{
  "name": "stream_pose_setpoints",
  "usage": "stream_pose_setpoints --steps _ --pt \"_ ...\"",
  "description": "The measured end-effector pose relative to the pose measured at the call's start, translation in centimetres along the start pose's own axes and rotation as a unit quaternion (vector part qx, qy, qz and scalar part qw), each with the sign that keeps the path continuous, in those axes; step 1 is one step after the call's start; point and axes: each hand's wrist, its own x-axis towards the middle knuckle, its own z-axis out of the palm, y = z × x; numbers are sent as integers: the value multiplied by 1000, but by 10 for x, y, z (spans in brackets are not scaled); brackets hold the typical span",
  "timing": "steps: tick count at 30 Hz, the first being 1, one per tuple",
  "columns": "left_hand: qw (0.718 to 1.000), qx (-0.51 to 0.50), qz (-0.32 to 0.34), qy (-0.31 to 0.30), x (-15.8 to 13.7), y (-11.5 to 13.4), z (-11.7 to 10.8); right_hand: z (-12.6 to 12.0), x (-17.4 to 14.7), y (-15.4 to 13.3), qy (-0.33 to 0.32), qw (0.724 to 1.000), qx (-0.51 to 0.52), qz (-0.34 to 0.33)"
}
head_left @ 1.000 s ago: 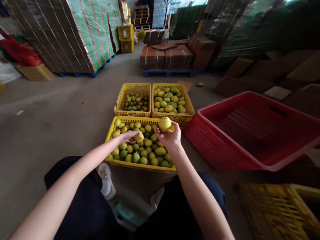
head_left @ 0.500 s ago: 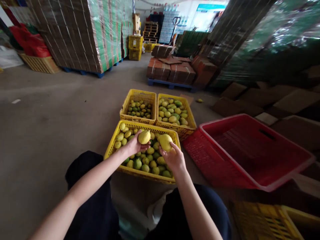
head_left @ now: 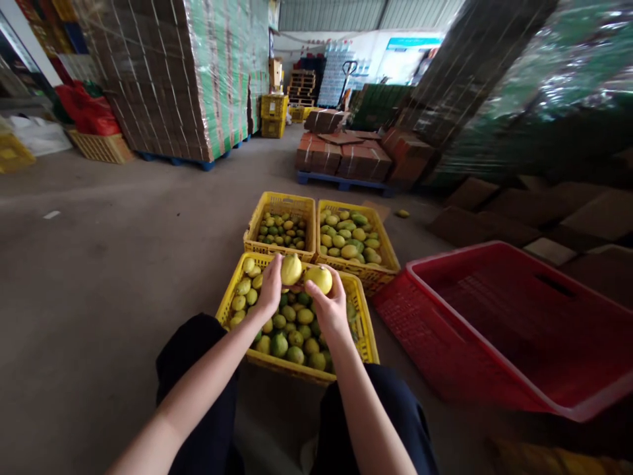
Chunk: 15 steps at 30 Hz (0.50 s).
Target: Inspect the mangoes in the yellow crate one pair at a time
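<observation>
My left hand [head_left: 270, 287] holds a yellow lemon [head_left: 291, 269], its neck pointing up. Close beside it, my right hand [head_left: 332, 302] grips a second yellow lemon [head_left: 318, 280] between thumb and fingers. Both hands are above the near yellow crate [head_left: 366, 330], which holds many green and yellow lemons [head_left: 295, 338]. Directly behind stand two more yellow crates. The back left crate [head_left: 251, 227] contains smaller green and yellow fruit [head_left: 281, 227]; the back right crate [head_left: 390, 254] contains larger, mostly yellow fruit [head_left: 349, 251].
A red crate [head_left: 430, 330] tilts at my right. Flattened cardboard [head_left: 499, 224] and one loose fruit [head_left: 402, 214] lie beyond it. Bundled cartons on a blue pallet [head_left: 341, 181] stand ahead, with a wrapped stack [head_left: 217, 79] to the left.
The two lemons have come closer together and turned in my hands. My right thumb now lies across the near side of its lemon. The whole view has shifted slightly upward.
</observation>
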Motion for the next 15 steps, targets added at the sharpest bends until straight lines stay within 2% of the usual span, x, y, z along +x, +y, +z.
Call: stream_pose_setpoints --steps 3,6,8,11,13,15 --pt "994 2 76 74 -6 6 9 6 4 -3 11 999 -12 -46" --pt "995 4 91 48 -10 10 18 11 8 -7 58 994 22 -87" --pt "995 -6 96 26 -11 12 24 13 11 -9 90 991 46 -90" --pt "994 -45 98 25 -13 9 29 17 11 -5 129 987 45 -89" --pt "991 -80 106 22 -15 7 29 18 10 2 138 985 38 -100" --pt "982 -124 145 12 -17 5 27 17 9 8 130 983 25 -128"
